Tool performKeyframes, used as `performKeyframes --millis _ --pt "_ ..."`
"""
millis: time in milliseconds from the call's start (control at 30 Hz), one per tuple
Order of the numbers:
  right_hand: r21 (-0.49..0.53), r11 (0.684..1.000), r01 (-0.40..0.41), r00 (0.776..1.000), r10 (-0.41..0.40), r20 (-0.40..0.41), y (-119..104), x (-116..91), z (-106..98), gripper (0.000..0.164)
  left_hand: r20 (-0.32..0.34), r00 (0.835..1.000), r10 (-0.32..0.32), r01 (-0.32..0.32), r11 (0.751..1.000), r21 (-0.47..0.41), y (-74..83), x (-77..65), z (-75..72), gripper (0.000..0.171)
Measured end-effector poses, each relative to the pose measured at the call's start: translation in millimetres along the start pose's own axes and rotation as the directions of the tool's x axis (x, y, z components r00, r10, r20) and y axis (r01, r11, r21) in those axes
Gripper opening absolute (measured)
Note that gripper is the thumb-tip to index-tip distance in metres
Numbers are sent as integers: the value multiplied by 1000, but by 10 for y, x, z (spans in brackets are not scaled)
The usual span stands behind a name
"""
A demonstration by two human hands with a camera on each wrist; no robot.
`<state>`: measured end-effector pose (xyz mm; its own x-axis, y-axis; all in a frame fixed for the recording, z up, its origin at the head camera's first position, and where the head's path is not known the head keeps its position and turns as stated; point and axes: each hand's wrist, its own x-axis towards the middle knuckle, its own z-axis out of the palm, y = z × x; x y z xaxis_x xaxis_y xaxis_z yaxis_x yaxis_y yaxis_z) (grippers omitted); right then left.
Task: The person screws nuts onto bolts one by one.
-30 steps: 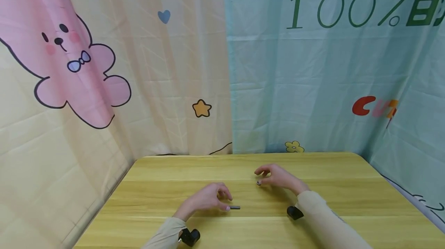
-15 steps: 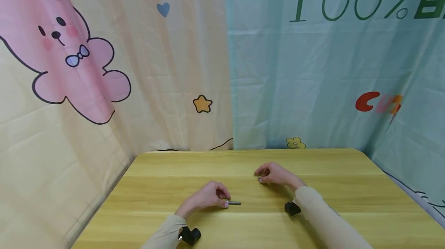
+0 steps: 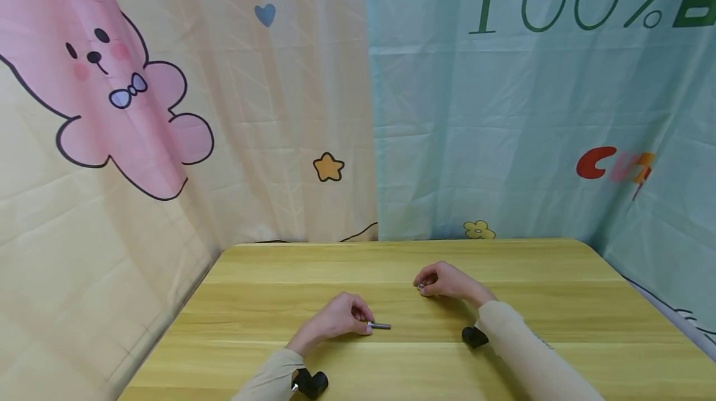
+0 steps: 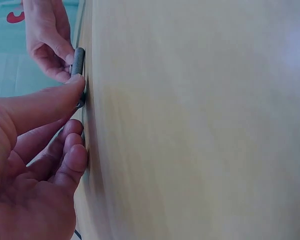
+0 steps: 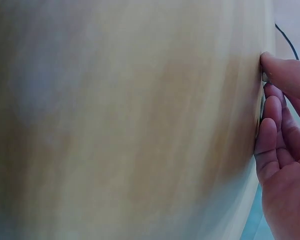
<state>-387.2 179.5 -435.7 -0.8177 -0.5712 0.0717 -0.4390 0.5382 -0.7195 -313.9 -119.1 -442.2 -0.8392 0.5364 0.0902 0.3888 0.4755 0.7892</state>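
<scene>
In the head view my left hand (image 3: 339, 316) pinches a grey metal bolt (image 3: 381, 326) low over the wooden table, its shaft pointing right. The left wrist view shows the thread of the bolt (image 4: 79, 60) rising past the thumb, while the fingers cover its other end. Farther back and to the right, my right hand (image 3: 447, 280) pinches a small shiny metal nut (image 3: 421, 287) between thumb and fingertip. Only a sliver of the nut (image 5: 264, 77) shows in the right wrist view, so its exact shape is hard to tell. Bolt and nut are apart.
The wooden table (image 3: 268, 301) has rounded far corners. Printed curtains (image 3: 291, 109) hang behind it and at both sides. A black wrist camera (image 3: 311, 383) sits below the left wrist, and another black camera (image 3: 474, 337) below the right.
My right thumb and fingers have closed together on the nut. The left fingers have drawn in on the bolt, and more of its shaft shows. The head view has tilted slightly down.
</scene>
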Motion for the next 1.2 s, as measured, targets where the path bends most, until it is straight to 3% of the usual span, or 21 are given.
performKeyframes --millis 767,1200 --pt "-24 1000 13 1000 -13 -6 11 -1 -5 10 -19 1000 -5 4 998 -64 9 6 18 7" --pt "-13 1000 -5 1000 5 -10 4 0 9 8 -50 999 12 -20 987 -158 38 -41 12 5"
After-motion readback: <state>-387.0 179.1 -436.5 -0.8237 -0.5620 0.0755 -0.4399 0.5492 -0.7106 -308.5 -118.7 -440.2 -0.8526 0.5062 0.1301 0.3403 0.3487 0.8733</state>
